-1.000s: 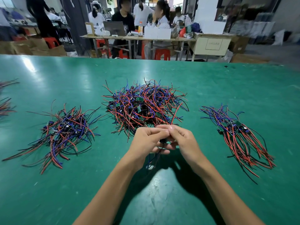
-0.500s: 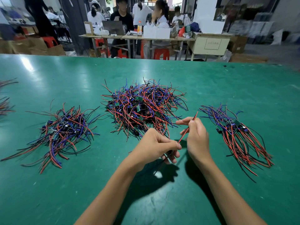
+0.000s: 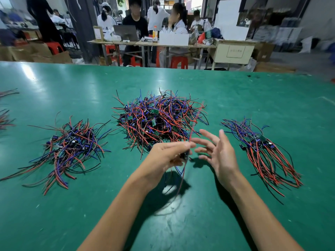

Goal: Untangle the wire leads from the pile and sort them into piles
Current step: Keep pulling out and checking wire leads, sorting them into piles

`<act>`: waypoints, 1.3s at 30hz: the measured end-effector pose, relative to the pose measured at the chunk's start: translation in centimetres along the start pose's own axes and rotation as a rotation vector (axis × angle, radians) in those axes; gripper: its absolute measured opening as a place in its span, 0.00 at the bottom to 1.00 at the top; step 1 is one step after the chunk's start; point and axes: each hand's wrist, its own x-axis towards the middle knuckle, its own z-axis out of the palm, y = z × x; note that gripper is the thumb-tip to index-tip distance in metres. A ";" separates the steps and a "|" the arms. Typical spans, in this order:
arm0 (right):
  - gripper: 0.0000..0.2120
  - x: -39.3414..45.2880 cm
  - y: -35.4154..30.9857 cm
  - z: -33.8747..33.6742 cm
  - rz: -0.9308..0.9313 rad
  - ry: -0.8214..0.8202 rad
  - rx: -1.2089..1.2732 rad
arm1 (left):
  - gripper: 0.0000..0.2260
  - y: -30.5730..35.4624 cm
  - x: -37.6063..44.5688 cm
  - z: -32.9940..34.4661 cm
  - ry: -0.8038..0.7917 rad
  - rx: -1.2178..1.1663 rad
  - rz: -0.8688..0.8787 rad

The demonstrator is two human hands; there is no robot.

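A green tabletop (image 3: 235,98) fills most of the view, and three heaps of wire leads are laid across its middle. The largest, a tangled pile (image 3: 159,118) of red, blue and black wires with small green boards, is set at the centre, nearer the far edge than the hands. A looser left pile (image 3: 72,147) is spread toward the left edge, and a right pile (image 3: 261,151), with its leads combed toward the near right, is laid toward the right edge. More wire ends (image 3: 5,113) are cut off by the left edge.

Both forearms are reached in from the near edge. The left hand (image 3: 166,154) is held just in front of the tangled pile, fingers curled, and a lead (image 3: 183,171) is pinched at its fingertips. From the pinch a red wire is stood upward across the near side of the tangled pile, while blurred red, blue and black strands are hung below the hand above the tabletop; a dark part at the grip is too blurred to be made out. The right hand (image 3: 219,153) is held just beside the left, between the tangled pile and the right pile, palm turned leftward, fingers spread and straight, nothing gripped; whether its fingertips touch the lead cannot be told.

Beyond the far edge, tables (image 3: 148,45), red stools (image 3: 178,61) and several people are seen.
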 end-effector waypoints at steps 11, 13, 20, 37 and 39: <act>0.08 -2.4 1.5 4.0 -0.449 -0.080 -0.269 | 0.03 0.2 0.8 -0.6 0.376 -0.637 -0.037; 0.09 -2.4 0.9 3.8 -0.367 -0.004 -0.165 | 0.02 0.2 0.7 -0.2 0.337 -0.645 -0.043; 0.12 -2.4 0.2 3.9 0.059 0.098 0.079 | 0.04 -0.9 0.7 1.4 0.276 -0.606 0.020; 0.14 -1.6 -2.1 0.9 0.222 0.021 0.386 | 0.11 -0.9 1.3 -1.9 0.118 0.142 0.542; 0.15 -1.5 -1.9 0.8 0.182 0.041 0.313 | 0.09 -0.4 1.0 -2.4 0.121 0.062 0.511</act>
